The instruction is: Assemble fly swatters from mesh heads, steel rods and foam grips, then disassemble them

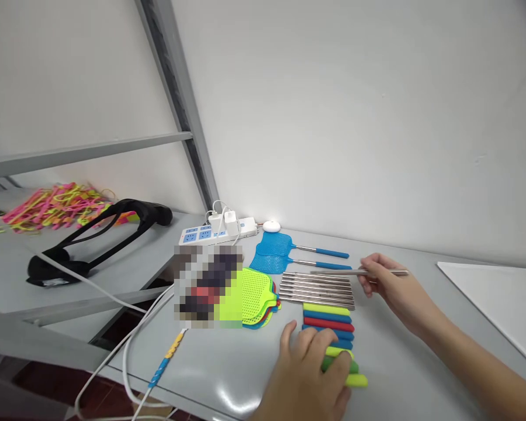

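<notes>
My right hand (383,278) pinches a thin silver metal rod (346,272) between thumb and fingers. The rod lies nearly level, just above a row of several similar metal rods (315,289) on the table. My left hand (309,368) is over a column of coloured handle sleeves (326,323) in yellow-green, blue, red and green. Its fingers are spread and bent, touching or just above the nearer sleeves, partly hiding them. Left of the rods is a stack of fly swatter heads (256,292), yellow-green on top. Two blue fly swatters (274,244) with rods and handles lie behind.
A white power strip (201,234) with plugs stands by the wall. White cables (129,351) run down the left edge. A black frame-like object (105,234) and a pink and yellow pile (65,207) lie further left. A white board (491,304) is at right.
</notes>
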`<control>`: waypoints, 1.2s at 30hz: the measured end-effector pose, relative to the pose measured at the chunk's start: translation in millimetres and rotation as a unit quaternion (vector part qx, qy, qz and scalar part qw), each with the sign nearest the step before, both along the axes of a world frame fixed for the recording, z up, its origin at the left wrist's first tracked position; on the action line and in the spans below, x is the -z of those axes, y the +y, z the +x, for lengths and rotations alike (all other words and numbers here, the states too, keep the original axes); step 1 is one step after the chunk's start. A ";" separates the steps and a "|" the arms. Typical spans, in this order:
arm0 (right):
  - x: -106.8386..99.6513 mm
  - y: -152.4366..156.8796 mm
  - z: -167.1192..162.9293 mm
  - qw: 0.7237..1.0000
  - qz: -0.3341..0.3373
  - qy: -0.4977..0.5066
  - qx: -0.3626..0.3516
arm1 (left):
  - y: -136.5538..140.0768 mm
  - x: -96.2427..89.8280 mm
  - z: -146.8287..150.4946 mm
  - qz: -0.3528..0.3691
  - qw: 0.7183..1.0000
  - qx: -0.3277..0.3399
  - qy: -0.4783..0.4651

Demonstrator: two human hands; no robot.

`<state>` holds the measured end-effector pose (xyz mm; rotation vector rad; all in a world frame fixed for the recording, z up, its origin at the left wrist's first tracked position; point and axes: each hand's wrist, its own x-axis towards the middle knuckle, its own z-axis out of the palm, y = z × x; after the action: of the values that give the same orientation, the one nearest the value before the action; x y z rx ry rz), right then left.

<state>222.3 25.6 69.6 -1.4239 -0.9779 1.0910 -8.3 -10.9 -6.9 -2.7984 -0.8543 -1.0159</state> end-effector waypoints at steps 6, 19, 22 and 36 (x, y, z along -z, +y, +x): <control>19.3 53.1 -6.7 0.991 -0.002 -0.080 -0.110 | 2.3 17.4 9.3 0.054 0.996 -0.043 -0.056; 20.8 66.6 7.4 0.946 0.017 -0.274 -0.173 | 3.1 24.9 21.7 0.092 0.982 -0.101 -0.128; 29.1 67.4 10.7 0.930 0.044 -0.319 -0.177 | 0.5 20.7 17.2 0.061 0.991 -0.094 -0.076; 45.0 63.8 9.0 0.787 0.182 -0.565 -0.168 | -5.8 14.8 14.2 0.005 0.992 -0.111 -0.059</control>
<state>231.3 89.4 24.6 -1.5582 -2.2198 0.1008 5.9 -16.7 -21.6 -2.5818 -1.1402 -1.1512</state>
